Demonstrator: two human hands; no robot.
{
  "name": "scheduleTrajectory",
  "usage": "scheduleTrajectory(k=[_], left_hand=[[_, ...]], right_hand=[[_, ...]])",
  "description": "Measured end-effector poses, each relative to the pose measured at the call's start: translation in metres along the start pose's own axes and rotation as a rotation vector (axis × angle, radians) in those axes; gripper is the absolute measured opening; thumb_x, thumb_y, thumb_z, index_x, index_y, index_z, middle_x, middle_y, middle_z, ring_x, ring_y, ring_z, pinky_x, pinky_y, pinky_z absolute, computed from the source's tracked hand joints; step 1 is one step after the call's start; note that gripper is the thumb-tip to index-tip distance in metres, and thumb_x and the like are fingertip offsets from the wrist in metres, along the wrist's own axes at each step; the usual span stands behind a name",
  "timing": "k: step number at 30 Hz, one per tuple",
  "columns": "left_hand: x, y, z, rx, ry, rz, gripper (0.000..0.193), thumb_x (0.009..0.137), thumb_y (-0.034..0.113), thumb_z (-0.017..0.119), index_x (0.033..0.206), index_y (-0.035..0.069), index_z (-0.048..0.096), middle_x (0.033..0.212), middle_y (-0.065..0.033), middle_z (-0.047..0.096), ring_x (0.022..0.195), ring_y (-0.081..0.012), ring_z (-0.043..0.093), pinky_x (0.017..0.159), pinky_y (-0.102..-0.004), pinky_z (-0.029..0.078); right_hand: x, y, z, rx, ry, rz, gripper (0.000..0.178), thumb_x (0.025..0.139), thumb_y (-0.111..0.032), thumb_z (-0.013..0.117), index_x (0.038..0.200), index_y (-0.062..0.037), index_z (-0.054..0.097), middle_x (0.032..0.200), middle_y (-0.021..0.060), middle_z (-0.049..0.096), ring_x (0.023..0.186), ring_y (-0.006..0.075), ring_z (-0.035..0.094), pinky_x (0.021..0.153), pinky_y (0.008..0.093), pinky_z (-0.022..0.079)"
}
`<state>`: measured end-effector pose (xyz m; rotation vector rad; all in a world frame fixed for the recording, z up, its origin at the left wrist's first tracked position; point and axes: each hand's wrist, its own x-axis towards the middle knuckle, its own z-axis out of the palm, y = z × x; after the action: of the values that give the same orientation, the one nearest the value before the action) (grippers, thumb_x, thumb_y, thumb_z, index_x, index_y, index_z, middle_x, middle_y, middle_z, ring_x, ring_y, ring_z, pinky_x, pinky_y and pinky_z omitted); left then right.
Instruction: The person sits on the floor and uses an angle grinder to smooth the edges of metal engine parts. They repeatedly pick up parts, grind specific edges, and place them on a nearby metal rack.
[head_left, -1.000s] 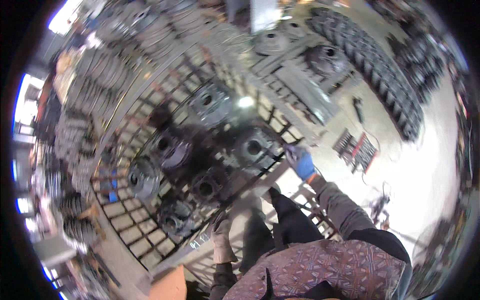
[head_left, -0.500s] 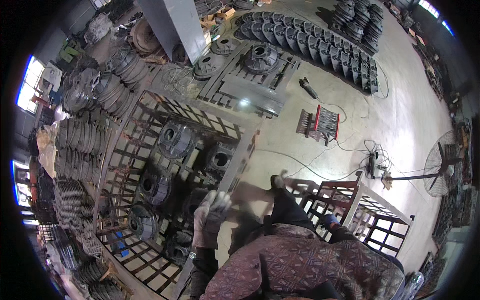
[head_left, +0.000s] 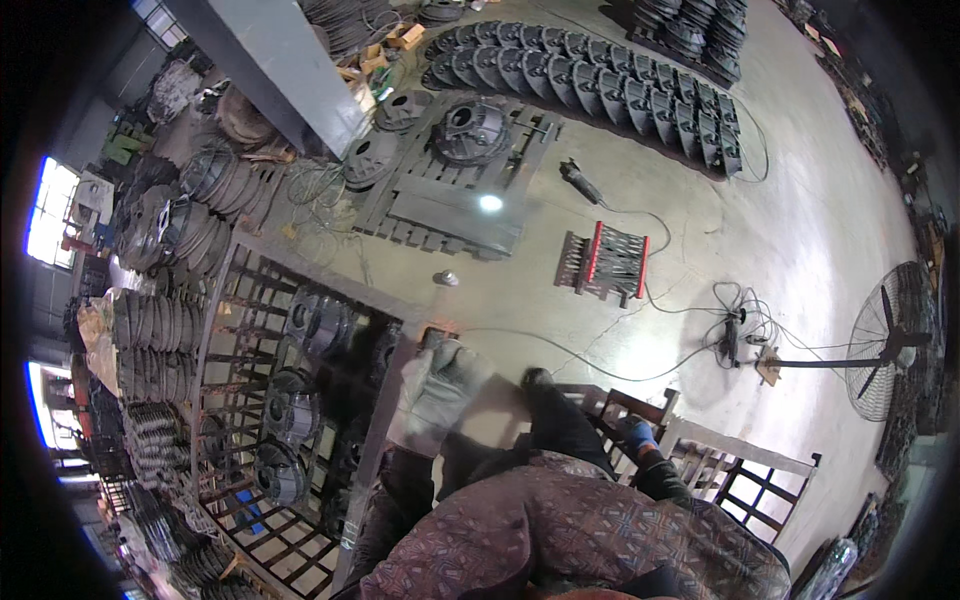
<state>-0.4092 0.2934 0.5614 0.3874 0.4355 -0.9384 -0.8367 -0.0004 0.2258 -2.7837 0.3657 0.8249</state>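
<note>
My left hand (head_left: 440,385), in a pale grey work glove, is at the near right corner of a large metal cage crate (head_left: 335,268). Its fingers bend over the crate's rim; slight blur softens them. Inside the crate sit several dark cast housings with round openings, one housing (head_left: 290,405) near the middle. My right hand (head_left: 635,432), in a blue glove, is closed on the dark upright of a slatted metal frame (head_left: 740,445) to my right. My dark shoe (head_left: 537,378) shows between the crate and the frame.
Ahead, a pallet (head_left: 450,205) carries another housing (head_left: 472,132). An angle grinder (head_left: 580,182) and a red-edged metal stand (head_left: 617,262) lie on the floor, with cables across it. A large fan (head_left: 885,345) stands at right. Curved castings (head_left: 580,85) stand in rows beyond.
My left hand has gone from above the crate's side to its corner. My right hand and the slatted frame have shifted in view. The whole view has turned.
</note>
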Motion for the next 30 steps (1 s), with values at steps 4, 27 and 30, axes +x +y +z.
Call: scheduleTrajectory(k=[4, 27, 30], left_hand=[[0.052, -0.011, 0.053, 0.096, -0.604, 0.022, 0.027, 0.104, 0.030, 0.052, 0.083, 0.016, 0.041, 0.083, -0.0003, 0.038, 0.072, -0.0173, 0.035, 0.079, -0.0338, 0.037], [0.420, 0.177, 0.139, -0.015, -0.004, 0.003, 0.013, 0.103, 0.014, 0.055, 0.111, 0.005, 0.051, 0.103, -0.0059, 0.048, 0.098, -0.0224, 0.049, 0.095, -0.0368, 0.046], [0.440, 0.204, 0.131, 0.053, 0.137, 0.046, 0.028, 0.103, 0.017, 0.057, 0.124, -0.002, 0.058, 0.108, -0.0099, 0.058, 0.105, -0.0261, 0.060, 0.098, -0.0395, 0.054]], right_hand=[[0.010, 0.026, -0.080, 0.994, 0.277, 0.287, 0.033, 0.103, -0.037, 0.061, 0.093, -0.0112, 0.079, 0.088, 0.0141, 0.077, 0.081, 0.0280, 0.076, 0.071, 0.0443, 0.058], [0.264, 0.189, -0.280, 1.640, -0.094, 0.946, 0.027, 0.109, -0.021, 0.054, 0.126, -0.0049, 0.069, 0.103, 0.0160, 0.080, 0.077, 0.0287, 0.076, 0.061, 0.0394, 0.057], [0.358, 0.233, -0.329, 1.535, -0.014, 0.849, 0.029, 0.108, -0.025, 0.057, 0.127, -0.0052, 0.068, 0.100, 0.0166, 0.080, 0.075, 0.0288, 0.076, 0.059, 0.0383, 0.055]])
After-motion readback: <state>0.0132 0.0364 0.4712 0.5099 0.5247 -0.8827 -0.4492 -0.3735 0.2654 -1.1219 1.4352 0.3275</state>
